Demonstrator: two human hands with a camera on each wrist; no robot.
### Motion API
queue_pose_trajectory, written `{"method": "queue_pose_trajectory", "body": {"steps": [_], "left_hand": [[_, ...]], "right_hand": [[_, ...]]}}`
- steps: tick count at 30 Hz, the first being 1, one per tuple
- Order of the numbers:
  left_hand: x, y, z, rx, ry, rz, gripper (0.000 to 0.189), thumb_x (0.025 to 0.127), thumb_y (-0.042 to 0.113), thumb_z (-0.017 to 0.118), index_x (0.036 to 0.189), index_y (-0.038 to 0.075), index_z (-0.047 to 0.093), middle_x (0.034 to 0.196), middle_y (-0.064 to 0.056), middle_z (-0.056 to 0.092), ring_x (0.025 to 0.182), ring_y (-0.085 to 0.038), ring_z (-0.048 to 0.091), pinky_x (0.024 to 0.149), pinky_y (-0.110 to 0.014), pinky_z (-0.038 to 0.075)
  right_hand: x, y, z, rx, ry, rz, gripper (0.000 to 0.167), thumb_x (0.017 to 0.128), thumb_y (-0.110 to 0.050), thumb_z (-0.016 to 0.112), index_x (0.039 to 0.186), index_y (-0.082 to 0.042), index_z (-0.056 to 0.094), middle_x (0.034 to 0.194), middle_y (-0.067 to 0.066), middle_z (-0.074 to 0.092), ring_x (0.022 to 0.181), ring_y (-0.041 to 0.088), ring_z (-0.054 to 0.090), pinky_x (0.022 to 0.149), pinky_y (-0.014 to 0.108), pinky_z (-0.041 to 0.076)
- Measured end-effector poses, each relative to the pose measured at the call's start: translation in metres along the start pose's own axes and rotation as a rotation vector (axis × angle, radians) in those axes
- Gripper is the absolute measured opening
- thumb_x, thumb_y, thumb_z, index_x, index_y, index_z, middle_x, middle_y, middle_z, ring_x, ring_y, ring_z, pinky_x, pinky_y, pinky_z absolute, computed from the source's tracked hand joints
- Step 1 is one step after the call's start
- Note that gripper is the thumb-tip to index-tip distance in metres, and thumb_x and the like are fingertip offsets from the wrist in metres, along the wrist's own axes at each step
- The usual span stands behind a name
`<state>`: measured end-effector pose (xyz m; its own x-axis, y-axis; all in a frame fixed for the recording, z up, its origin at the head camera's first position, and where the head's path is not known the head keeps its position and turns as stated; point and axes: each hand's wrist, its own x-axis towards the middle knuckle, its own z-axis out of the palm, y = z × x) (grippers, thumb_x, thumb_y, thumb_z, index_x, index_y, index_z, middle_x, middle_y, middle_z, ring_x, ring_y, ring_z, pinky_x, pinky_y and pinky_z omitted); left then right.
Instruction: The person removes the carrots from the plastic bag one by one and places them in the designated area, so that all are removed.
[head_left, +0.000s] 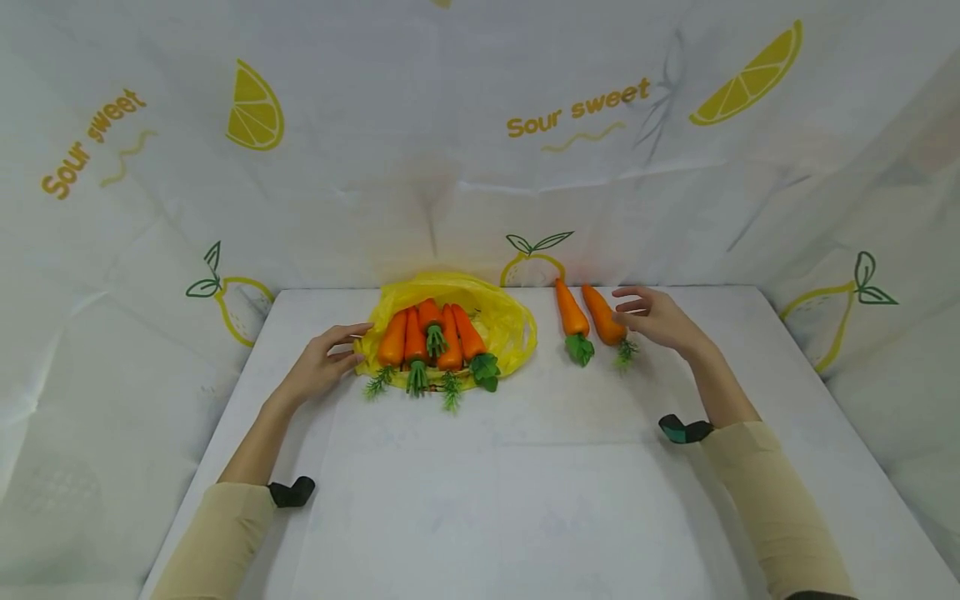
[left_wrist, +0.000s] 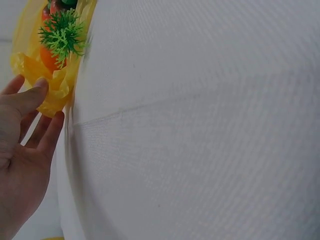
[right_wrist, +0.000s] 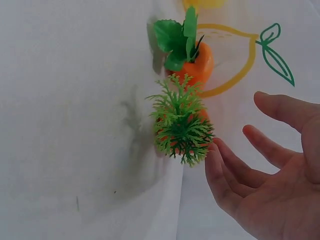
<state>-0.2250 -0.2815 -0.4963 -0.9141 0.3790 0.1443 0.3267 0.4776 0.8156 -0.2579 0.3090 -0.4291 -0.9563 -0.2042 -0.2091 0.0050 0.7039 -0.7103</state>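
A yellow plastic bag [head_left: 513,329] lies on its side with its mouth toward me. Several orange toy carrots [head_left: 392,340] rest inside, their green tops poking out at the front edge. My left hand [head_left: 322,362] is at the bag's left edge, thumb and fingers spread apart around the crumpled plastic [left_wrist: 55,95]. To the right of the bag lie two more carrots: a leafy-topped one [head_left: 572,312] and a feathery-topped one [head_left: 602,315]. Beside the latter is my right hand [head_left: 660,321], fingers loosely extended; in the right wrist view its lower fingertips are at the carrot's feathery top [right_wrist: 182,125].
A white cloth covers the table [head_left: 480,500]. Behind it and at both sides stands a pale curtain [head_left: 420,167] with lemon prints and lettering. The bag and carrots lie along the table's back edge. Dark wrist cameras [head_left: 292,492] are strapped at both sleeves.
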Motion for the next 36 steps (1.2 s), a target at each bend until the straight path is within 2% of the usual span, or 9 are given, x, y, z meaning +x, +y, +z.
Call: {"method": "queue_pose_trajectory", "body": {"steps": [9, 19, 24, 30, 36], "left_hand": [[0.000, 0.002, 0.001, 0.009, 0.018, 0.006, 0.053, 0.103, -0.002, 0.069, 0.155, 0.003, 0.057, 0.152, -0.028, 0.058, 0.135, -0.048, 0.058, 0.115, -0.068, 0.051], [0.002, 0.000, 0.003, -0.004, 0.012, 0.016, 0.054, 0.102, -0.004, 0.070, 0.155, 0.002, 0.058, 0.152, -0.027, 0.059, 0.135, -0.046, 0.059, 0.114, -0.063, 0.053], [0.002, -0.001, 0.002, 0.003, 0.008, 0.009, 0.055, 0.103, -0.002, 0.070, 0.156, 0.004, 0.057, 0.153, -0.026, 0.058, 0.136, -0.047, 0.059, 0.115, -0.063, 0.053], [0.002, -0.002, 0.002, 0.011, 0.009, 0.002, 0.056, 0.103, -0.002, 0.070, 0.157, 0.005, 0.056, 0.154, -0.026, 0.058, 0.136, -0.048, 0.059, 0.115, -0.064, 0.053], [0.001, -0.002, 0.001, 0.001, 0.010, 0.002, 0.055, 0.103, -0.002, 0.070, 0.156, 0.004, 0.057, 0.153, -0.026, 0.058, 0.136, -0.046, 0.059, 0.115, -0.062, 0.053]], "right_hand": [[0.001, -0.021, 0.007, 0.008, -0.022, -0.082, 0.059, 0.110, -0.025, 0.063, 0.160, 0.001, 0.045, 0.158, 0.034, 0.052, 0.141, 0.054, 0.058, 0.116, 0.065, 0.055], [0.005, -0.032, 0.015, 0.008, -0.019, -0.099, 0.055, 0.109, -0.025, 0.065, 0.158, -0.003, 0.050, 0.155, 0.030, 0.057, 0.141, 0.053, 0.058, 0.115, 0.064, 0.056], [0.004, -0.042, 0.019, 0.012, -0.005, -0.158, 0.051, 0.108, -0.022, 0.066, 0.154, -0.003, 0.053, 0.151, 0.030, 0.061, 0.136, 0.051, 0.061, 0.114, 0.064, 0.057], [0.004, -0.065, 0.029, 0.032, -0.018, -0.231, 0.051, 0.107, -0.018, 0.067, 0.152, 0.001, 0.054, 0.150, 0.031, 0.061, 0.135, 0.050, 0.062, 0.116, 0.064, 0.055], [0.008, -0.083, 0.043, 0.051, -0.026, -0.319, 0.045, 0.105, -0.018, 0.071, 0.146, -0.001, 0.059, 0.145, 0.028, 0.065, 0.131, 0.046, 0.065, 0.115, 0.062, 0.056]]}}
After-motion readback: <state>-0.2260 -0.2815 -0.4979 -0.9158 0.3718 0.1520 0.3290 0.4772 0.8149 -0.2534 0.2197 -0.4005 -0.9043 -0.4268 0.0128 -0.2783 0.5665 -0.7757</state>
